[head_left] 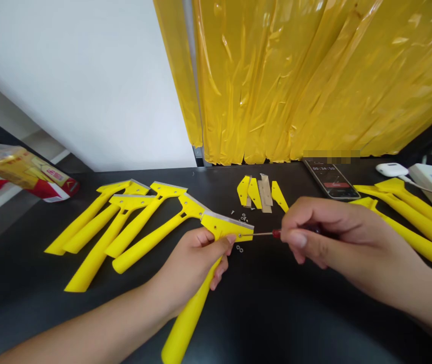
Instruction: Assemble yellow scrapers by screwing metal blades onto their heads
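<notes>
Gripped just below its head, a yellow scraper (187,318) with a metal blade along its top edge is in my left hand (200,255). My right hand (322,237) is closed around a screwdriver (275,233) with a dark red handle. Its thin shaft points left, and the tip meets the screw (239,235) at the right end of the scraper head. Much of the handle is hidden by my fingers. Behind the head lie small nuts (243,217) and a loose screw (233,212); more nuts (240,248) lie just in front of it.
Several bladed scrapers (147,242) lie to the left. Yellow clamp plates (253,192) and metal blades (265,193) are at the back. A phone (331,179) with a timer, more yellow handles (420,222) and a white charger (392,169) occupy the right. A bottle (30,169) stands far left.
</notes>
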Tool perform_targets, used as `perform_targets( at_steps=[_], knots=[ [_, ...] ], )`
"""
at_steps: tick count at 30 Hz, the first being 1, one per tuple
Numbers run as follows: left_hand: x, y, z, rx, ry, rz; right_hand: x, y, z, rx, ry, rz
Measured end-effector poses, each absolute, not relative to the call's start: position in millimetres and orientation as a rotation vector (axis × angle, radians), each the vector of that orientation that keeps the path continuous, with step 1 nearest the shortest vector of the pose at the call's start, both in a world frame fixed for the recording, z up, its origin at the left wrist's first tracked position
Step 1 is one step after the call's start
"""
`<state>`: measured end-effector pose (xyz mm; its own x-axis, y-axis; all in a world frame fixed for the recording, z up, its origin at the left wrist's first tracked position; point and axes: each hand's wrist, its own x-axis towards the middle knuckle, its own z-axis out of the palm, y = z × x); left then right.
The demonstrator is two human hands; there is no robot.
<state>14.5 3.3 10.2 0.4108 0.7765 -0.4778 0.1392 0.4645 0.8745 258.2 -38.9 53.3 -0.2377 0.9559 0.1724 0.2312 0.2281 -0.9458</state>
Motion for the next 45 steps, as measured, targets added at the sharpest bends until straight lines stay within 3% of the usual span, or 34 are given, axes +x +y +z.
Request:
perform_targets(
  at_steps=[3,5,7,12,17,19,24,26,38,45],
  knots=[
    [14,3,9,1.038,1.091,0.505,261,-32,48,-0.849,-1.403,1.573],
    [14,4,8,1.037,1.088,0.510,262,-31,46,-0.729,-1.334,1.680],
    [15,4,7,1.034,1.088,0.513,261,-34,46,-0.802,-1.421,1.527],
    [14,5,6,1.023,1.087,0.515,259,-45,53,-1.036,-1.957,0.610],
    [14,6,7,1.035,1.104,0.506,259,-45,53,-1.107,-1.999,0.436],
    [15,6,8,1.038,1.118,0.506,258,-43,54,-1.139,-1.973,0.538],
    [15,5,8,1.046,1.122,0.510,258,-42,54,-1.045,-1.709,1.187],
    [15,4,8,1.049,1.120,0.514,259,-43,53,-1.020,-1.721,1.207],
    [8,13,6,1.122,1.178,0.556,262,-42,62,-1.117,-2.470,-0.088],
    [4,13,14,1.384,1.214,0.521,268,-36,48,-1.173,-2.568,-0.538]
  ],
)
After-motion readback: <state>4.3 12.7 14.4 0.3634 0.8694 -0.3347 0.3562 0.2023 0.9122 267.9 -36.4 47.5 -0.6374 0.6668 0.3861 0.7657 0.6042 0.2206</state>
